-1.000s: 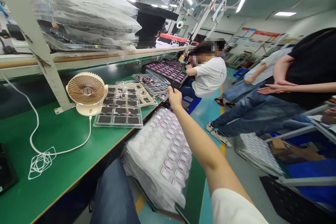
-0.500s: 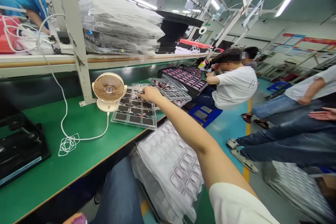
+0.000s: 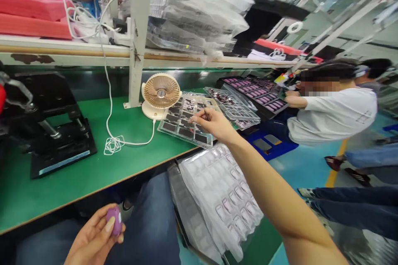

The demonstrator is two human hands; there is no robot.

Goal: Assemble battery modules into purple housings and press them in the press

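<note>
So a small purple piece [image 3: 113,220] is pinched between thumb and fingers of the left hand [image 3: 93,240], held low over the lap. The right hand [image 3: 214,124] is stretched out over the clear tray [image 3: 186,126] on the green bench [image 3: 77,174], fingers nearly closed around something thin and dark; what it is can't be made out. Most tray pockets look filled with dark parts, so the work seems well underway, though how much is left can't be judged. A small fan [image 3: 161,93] is parked just beside the tray, and a bagged stack of trays [image 3: 217,190] is leaned by the knee.
</note>
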